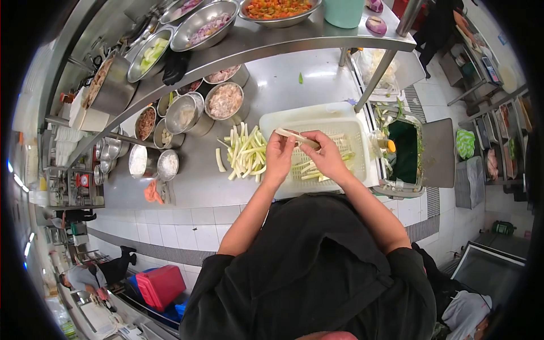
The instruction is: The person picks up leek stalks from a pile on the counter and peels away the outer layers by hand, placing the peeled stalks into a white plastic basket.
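Both hands are raised over a white perforated basket (358, 148), with a pale celery stalk (290, 135) between them. My left hand (279, 156) pinches the stalk near one end. My right hand (324, 154) grips its other part, fingers closed. Several pale green stalks (309, 170) lie in the basket below, partly covered by my hands. Left of the basket, a heap of cut celery stalks (246, 150) rests on the steel table (198, 192). The basket sits on a white tray or board (272, 120).
Steel pots, one holding pale minced meat (225, 101), stand at the left. A raised steel shelf (283, 42) carries bowls of chopped vegetables. At right is an open bin (405, 150) with green scraps on its rim. Another person (102, 272) is at the lower left.
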`<state>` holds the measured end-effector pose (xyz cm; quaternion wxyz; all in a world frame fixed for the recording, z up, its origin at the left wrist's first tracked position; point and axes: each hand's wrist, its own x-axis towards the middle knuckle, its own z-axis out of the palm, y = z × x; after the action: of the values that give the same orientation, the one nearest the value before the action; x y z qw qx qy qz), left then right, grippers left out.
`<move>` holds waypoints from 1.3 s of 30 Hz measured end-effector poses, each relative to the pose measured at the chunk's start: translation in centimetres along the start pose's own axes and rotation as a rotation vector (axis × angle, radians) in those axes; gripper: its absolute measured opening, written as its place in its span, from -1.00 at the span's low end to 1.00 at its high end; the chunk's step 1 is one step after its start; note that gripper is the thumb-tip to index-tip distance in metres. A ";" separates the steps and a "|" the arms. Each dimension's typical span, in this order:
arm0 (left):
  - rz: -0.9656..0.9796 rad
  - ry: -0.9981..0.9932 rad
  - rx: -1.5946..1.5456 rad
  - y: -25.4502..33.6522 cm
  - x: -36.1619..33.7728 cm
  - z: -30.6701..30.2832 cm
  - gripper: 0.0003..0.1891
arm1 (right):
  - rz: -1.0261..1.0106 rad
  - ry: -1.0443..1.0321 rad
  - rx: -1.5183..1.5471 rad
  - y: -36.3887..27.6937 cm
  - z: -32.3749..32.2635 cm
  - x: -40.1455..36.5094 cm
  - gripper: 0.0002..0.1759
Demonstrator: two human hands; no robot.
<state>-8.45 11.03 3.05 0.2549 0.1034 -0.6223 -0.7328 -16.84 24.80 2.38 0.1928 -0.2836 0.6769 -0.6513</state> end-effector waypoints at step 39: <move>-0.258 0.019 0.252 1.0 1.0 0.2 -0.74 | -0.243 0.440 -0.607 -4.0 -10.0 0.6 -0.87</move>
<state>-9.12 10.60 4.17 0.1496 0.2204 -0.6882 -0.6748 -23.09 32.21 7.19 -0.1282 -0.2592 0.8254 -0.4849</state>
